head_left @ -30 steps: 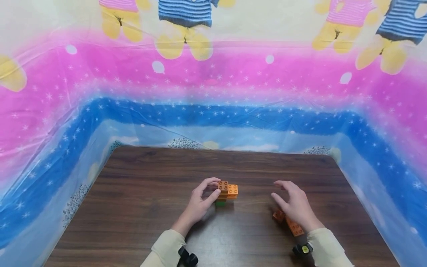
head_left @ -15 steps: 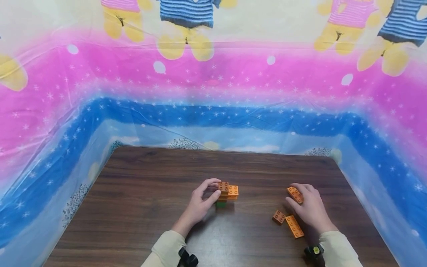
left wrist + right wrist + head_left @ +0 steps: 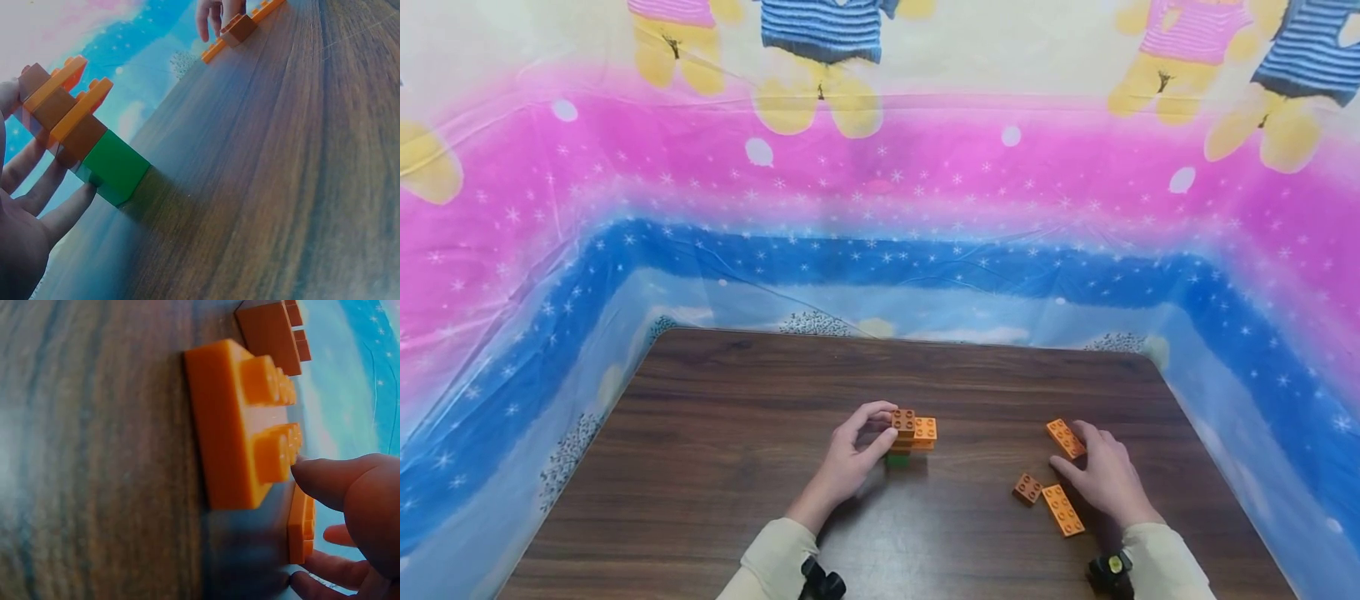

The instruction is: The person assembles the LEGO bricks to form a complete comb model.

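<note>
My left hand [image 3: 846, 462] holds a stack of toy building bricks [image 3: 904, 422] upright on the table, thumb on the near side and fingers behind. In the left wrist view, a green brick [image 3: 117, 167] forms its base, with brown and orange bricks alternating above. The orange ones jut out to one side. My right hand [image 3: 1105, 475] is beside a loose orange brick [image 3: 1065, 438], fingers along its right side and thumb apart from it. Nearer lie a second orange brick [image 3: 1063, 510] and a small brown brick [image 3: 1027, 489]. Whether the right fingertips touch the far brick is unclear.
The dark wood-grain table [image 3: 737, 392] extends around both hands. A patterned cloth [image 3: 880, 267] in pink and blue hangs behind its back edge and along the sides. A small black device [image 3: 823, 579] is worn at the left wrist, another [image 3: 1108, 571] at the right.
My right hand has moved right from above the loose bricks, so all three now show. Over the last half second it shifted slightly off the far orange brick. My left hand stays on the stack.
</note>
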Demonstrator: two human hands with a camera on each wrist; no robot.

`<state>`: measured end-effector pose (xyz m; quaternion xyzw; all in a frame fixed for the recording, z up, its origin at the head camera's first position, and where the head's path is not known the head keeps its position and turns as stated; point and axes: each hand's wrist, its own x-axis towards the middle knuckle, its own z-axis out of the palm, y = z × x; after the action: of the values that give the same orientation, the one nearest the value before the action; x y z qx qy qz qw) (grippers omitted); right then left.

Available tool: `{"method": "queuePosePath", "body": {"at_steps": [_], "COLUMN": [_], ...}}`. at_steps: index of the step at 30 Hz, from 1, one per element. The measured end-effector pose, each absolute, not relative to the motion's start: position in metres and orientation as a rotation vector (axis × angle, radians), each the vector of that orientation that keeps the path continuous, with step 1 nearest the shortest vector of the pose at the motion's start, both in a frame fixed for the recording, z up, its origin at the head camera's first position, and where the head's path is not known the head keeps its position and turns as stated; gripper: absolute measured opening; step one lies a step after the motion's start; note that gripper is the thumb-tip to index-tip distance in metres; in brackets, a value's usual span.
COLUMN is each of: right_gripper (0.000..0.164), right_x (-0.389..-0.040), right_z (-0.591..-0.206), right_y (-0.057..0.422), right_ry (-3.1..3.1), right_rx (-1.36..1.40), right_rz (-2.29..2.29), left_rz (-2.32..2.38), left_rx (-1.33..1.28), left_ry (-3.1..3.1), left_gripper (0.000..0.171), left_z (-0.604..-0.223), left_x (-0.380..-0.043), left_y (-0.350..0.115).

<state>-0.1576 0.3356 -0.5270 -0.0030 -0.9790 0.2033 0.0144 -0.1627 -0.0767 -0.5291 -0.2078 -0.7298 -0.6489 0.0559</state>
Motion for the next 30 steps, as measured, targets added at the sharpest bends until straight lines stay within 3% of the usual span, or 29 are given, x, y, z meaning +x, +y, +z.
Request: {"method": "queuePosePath", "body": {"at_steps": [18,30], "right_gripper": [0.068,0.059], "right_x": [-0.162,-0.162], "right_z": [-0.535,-0.538], "right_y": [0.339,0.339], "right_ry": [-3.053,-3.028], "right_rx": [-0.050,-0.035], "right_rz": [0.539,0.507], "left_rz": [-1.969,-1.965], "left_rx": [-0.599,-0.607], "left_ry": [-2.216,-2.199], "left_gripper": [0.034,0.031], "left_z": [-0.528,-0.501], "left_x": [-0.162,-0.147], "left_y": [-0.074,-0.073]}}
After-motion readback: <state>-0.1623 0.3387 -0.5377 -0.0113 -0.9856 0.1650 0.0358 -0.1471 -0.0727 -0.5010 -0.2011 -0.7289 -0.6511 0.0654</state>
